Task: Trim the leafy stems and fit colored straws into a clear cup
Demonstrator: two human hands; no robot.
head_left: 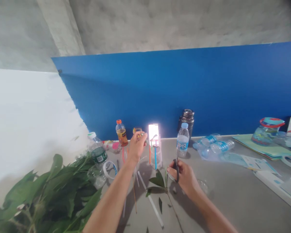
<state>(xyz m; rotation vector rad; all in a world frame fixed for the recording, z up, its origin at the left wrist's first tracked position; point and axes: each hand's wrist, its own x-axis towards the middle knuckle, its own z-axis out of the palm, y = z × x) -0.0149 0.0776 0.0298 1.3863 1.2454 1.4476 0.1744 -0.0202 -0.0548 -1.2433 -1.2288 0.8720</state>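
My right hand (184, 176) is closed around dark-handled scissors (176, 171), whose blades point up in front of a water bottle (183, 142). Just left of those fingers, a leafy twig (165, 187) lies on the grey table. Reaching further back, my left hand (136, 145) has its fingers pinched together near a small glass jar (137, 130). Something small and light shows at its fingertips, too unclear to name. A clear cup (157, 158) with orange and blue straws stands between my hands, before a glowing bright screen (154, 134).
A heap of leafy branches (63, 191) covers the left side, beside a green-labelled bottle (98, 152) and a tape roll (110, 170). An orange-capped drink bottle (122, 133) and dark thermos (187, 121) stand along the blue wall panel. Plastic bottles (214, 144) lie right; a white stick (150, 199) lies centrally.
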